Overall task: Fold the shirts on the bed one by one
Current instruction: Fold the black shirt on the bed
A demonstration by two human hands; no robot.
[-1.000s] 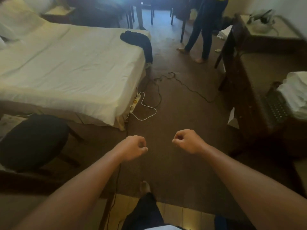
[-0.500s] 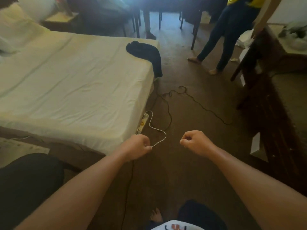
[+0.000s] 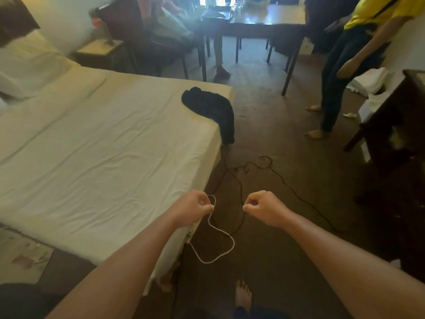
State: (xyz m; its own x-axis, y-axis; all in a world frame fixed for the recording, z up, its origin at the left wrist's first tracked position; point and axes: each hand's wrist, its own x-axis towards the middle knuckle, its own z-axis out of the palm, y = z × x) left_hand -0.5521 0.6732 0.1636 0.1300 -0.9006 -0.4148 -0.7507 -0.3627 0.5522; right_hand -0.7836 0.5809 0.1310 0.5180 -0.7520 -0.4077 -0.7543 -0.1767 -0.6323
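Observation:
A dark crumpled shirt (image 3: 210,109) lies at the far right corner of the bed (image 3: 103,153), with part of it hanging over the edge. The bed has a pale wrinkled sheet. My left hand (image 3: 195,207) and my right hand (image 3: 262,207) are held out in front of me above the floor near the bed's near right corner. Both are curled into fists and hold nothing. They are well short of the shirt.
White cable (image 3: 216,245) and black cables (image 3: 264,171) lie on the brown floor by the bed. A person in a yellow top (image 3: 345,65) stands at the right. A dark table (image 3: 253,19) and chairs stand behind, dark furniture (image 3: 395,125) at the right.
The view has moved forward along the bed; the shirt and the standing person are nearer. Both fists stay curled and held out in front.

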